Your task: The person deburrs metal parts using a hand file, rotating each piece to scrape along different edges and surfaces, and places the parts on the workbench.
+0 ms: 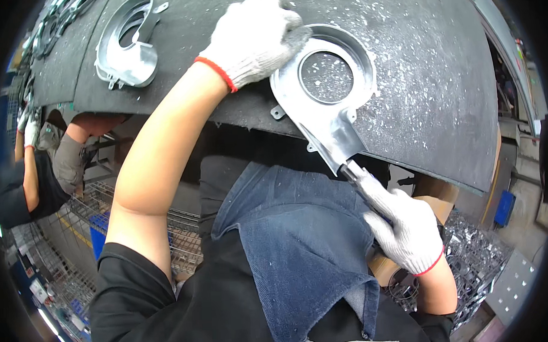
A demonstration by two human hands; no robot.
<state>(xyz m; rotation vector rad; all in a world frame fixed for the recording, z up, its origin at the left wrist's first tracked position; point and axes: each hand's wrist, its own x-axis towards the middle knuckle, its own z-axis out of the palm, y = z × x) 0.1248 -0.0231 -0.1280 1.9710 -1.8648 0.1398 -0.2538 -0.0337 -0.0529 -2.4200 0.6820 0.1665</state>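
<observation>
A silvery cast-metal housing (329,121), shaped like a fan scroll with a round opening, lies on the dark worktable (429,114). Its spout juts over the near edge, toward me. My left hand (260,39), in a white knitted glove with a red cuff, grips the housing's upper left rim with bent fingers. Gloved likewise, my right hand (406,230) is closed around a slim, dark hand tool (349,171). The tool's end is at the tip of the spout; its exact kind is hidden by the fingers.
Another similar housing (134,61) lies to the left on the table. More metal parts (55,31) are heaped at the far left. Another person (29,173) works there in gloves. Below right are a cardboard box (435,195) and a pile of metal scraps (476,248). Pale flakes dot the tabletop.
</observation>
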